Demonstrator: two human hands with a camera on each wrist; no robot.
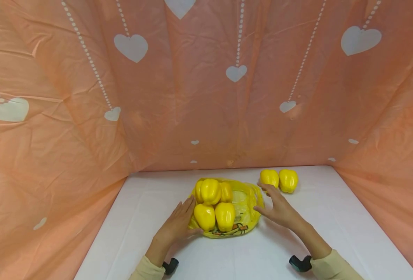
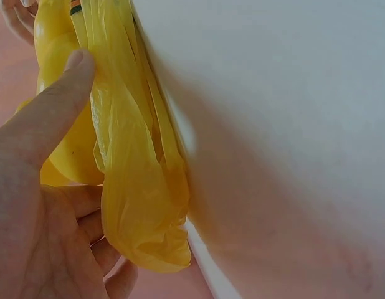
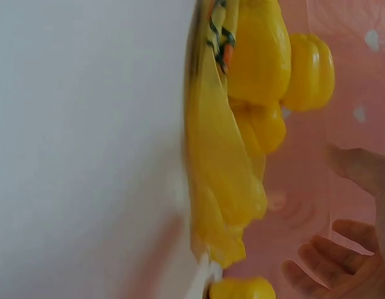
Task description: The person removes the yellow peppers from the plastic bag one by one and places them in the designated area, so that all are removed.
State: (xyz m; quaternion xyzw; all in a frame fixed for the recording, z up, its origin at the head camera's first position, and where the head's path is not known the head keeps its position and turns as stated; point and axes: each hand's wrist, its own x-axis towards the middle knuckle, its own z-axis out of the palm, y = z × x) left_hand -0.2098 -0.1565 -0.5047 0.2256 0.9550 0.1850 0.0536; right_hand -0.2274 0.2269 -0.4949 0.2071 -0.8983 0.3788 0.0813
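Note:
Several glossy yellow bell peppers [image 1: 211, 191] lie piled on the left part of a thin yellow plastic bag [image 1: 241, 206], one pepper resting on top of others. My left hand [image 1: 176, 221] is against the left side of the pile, fingers extended along the bag's edge. In the left wrist view its thumb [image 2: 61, 103] lies over the peppers and bag, while the bag partly hides the fingers. Over the bag's right edge hovers my right hand [image 1: 279, 208], thumb and fingers spread with nothing between them. The right wrist view shows that hand apart from the bag [image 3: 220, 156].
Two more yellow bell peppers [image 1: 288, 181] sit side by side at the back right, beyond the right hand. A white-covered table [image 1: 150, 194] carries everything. Orange cloth with white hearts [image 1: 209, 116] hangs around its back and sides.

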